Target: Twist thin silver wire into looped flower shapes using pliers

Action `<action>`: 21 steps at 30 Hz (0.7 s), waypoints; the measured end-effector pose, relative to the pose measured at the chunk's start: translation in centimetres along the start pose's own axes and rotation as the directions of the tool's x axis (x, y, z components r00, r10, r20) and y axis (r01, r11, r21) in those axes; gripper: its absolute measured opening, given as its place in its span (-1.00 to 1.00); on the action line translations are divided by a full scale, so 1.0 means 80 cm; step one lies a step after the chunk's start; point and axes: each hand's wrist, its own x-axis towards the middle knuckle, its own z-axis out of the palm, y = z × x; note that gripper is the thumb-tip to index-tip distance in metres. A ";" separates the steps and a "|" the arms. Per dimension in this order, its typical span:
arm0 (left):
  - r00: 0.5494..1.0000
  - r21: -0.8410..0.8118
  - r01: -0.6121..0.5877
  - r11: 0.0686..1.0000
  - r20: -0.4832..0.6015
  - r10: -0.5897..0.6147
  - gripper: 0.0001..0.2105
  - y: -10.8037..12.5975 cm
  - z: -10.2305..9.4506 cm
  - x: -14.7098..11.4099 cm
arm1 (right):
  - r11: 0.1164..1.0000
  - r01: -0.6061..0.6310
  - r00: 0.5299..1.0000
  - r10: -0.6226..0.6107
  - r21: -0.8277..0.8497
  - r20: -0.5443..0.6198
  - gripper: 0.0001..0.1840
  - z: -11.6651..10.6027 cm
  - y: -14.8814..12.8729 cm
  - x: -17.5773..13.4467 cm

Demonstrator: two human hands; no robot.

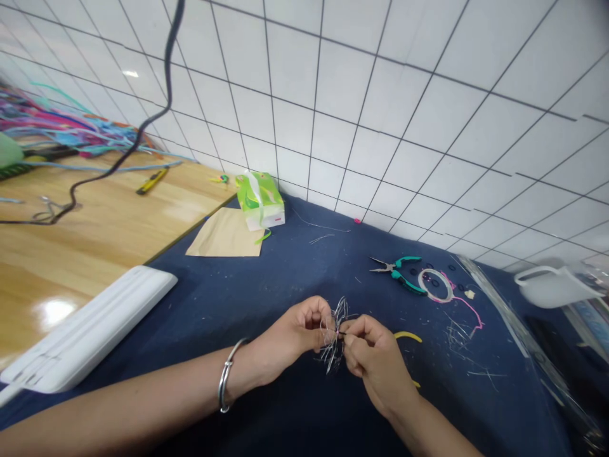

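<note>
A bundle of thin silvery wires (332, 355) fans out above and below my fingertips at the middle of the dark cloth. My left hand (299, 327) pinches the bundle from the left, its thumb and fingers closed. From the right, my right hand (373, 355) grips a short dark piece at the bundle's centre, too small to name. A speck of pink shows where the wires meet. Partly hidden behind my right hand lies a tool with yellow handles (408, 336). A silver bangle (225, 381) circles my left wrist.
Teal-handled needle-nose pliers (397, 273) and a white ring with pink cord (435, 285) lie to the right, near loose wire offcuts (459, 333). A tissue pack (261, 200), brown paper (226, 235) and a white power strip (95, 330) sit left. A black cable (143, 130) hangs in front.
</note>
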 end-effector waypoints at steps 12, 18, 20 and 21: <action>0.999 -0.048 -0.001 0.999 -0.048 -0.001 -0.81 -0.002 0.006 0.000 | 0.907 -0.146 0.971 0.054 0.395 0.234 -0.97 -0.004 -0.006 -0.002; 0.997 0.010 -0.044 0.999 -0.062 0.045 -0.78 -0.007 0.008 -0.002 | 0.998 -0.025 0.998 0.028 -0.049 0.057 -0.85 0.005 -0.010 -0.001; 0.995 0.070 -0.073 0.995 -0.064 0.077 -0.79 -0.010 0.008 -0.003 | 0.984 0.012 0.999 -0.004 -0.177 0.044 -0.83 0.008 -0.012 -0.002; 0.994 0.106 -0.088 0.990 -0.061 0.095 -0.79 -0.011 0.007 -0.004 | 0.972 0.037 0.998 -0.026 -0.231 0.048 -0.83 0.009 -0.013 -0.002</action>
